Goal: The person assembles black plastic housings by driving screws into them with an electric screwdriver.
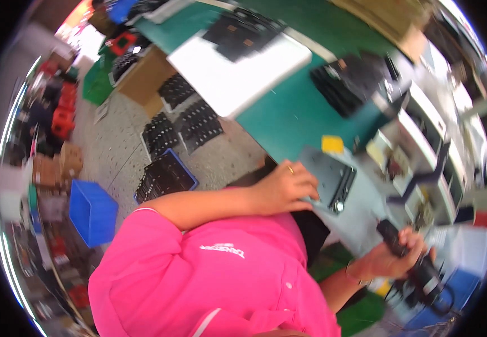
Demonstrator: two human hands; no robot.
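1. Just right of centre in the frame, a worker's left hand (285, 188), one ring on it, lay with curled fingers at the near edge of one dark flat plate (323, 171), apparently to steady it; whether the fingertips pinched the edge or merely rested there could not be told.

2. At lower right, the right hand (399, 257) was closed around the middle of one black cylindrical tool (427, 278), a grip that seemed chosen for balance, since both ends stuck out past the fist, clear of the plate.

3. Along the plate's right side ran one black bar (344, 184), with one round silvery knob (339, 206) at its lower end. The plate lay flat, probably for firm support.

4. Just above the plate sat one yellow block (332, 144) on the green work surface (280, 121), within easy reach.

5. Toward upper centre, one white slab (215, 70) carried black panels (235, 42), perhaps to guard them from scuffs; blur defeated a count. One dark stack (333, 90) stood to its right.

6. At right, pale bins (409, 132) lined the surface, presumably to keep small parts handy, their number unclear.

7. Left of centre, four batches of black parts (159, 135) covered the floor, likely grouped for order. Farther left stood one blue crate (93, 213).
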